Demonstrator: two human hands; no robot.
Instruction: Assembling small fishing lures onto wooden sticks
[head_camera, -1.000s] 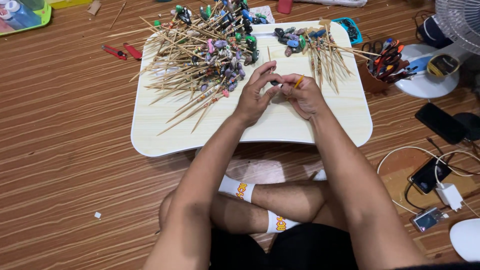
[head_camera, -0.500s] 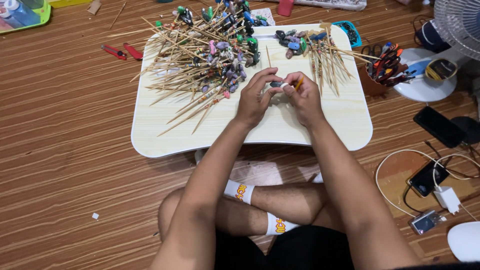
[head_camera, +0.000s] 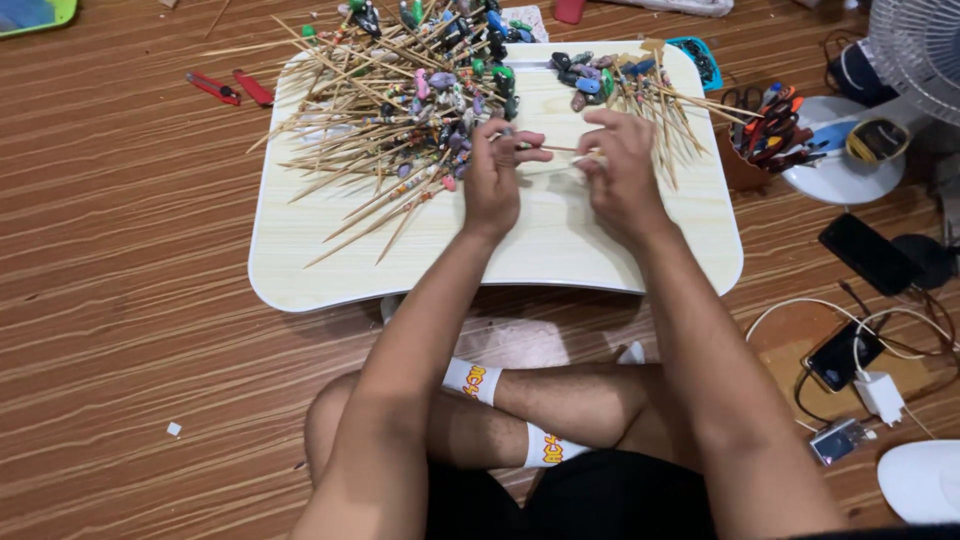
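My left hand (head_camera: 497, 172) and my right hand (head_camera: 618, 165) meet over a pale lap table (head_camera: 520, 250). Between them they pinch one thin wooden stick (head_camera: 562, 150), lying level, left fingers at one end and right fingers at the other. To the left of my left hand spreads a big heap of sticks with coloured clay tips (head_camera: 400, 100). A smaller bundle of such sticks (head_camera: 640, 90) fans out beyond my right hand. What sits on the held stick's tip is hidden by my fingers.
Red cutters (head_camera: 228, 87) lie on the wooden floor left of the table. A cup of scissors and pens (head_camera: 760, 125) stands to the right, next to a fan base (head_camera: 850, 160). Phones, a charger and white cables (head_camera: 850, 350) lie at the right. My crossed legs are under the table.
My hands have drawn a little apart along the stick; before, they were pressed together over it. The camera view has shifted slightly.
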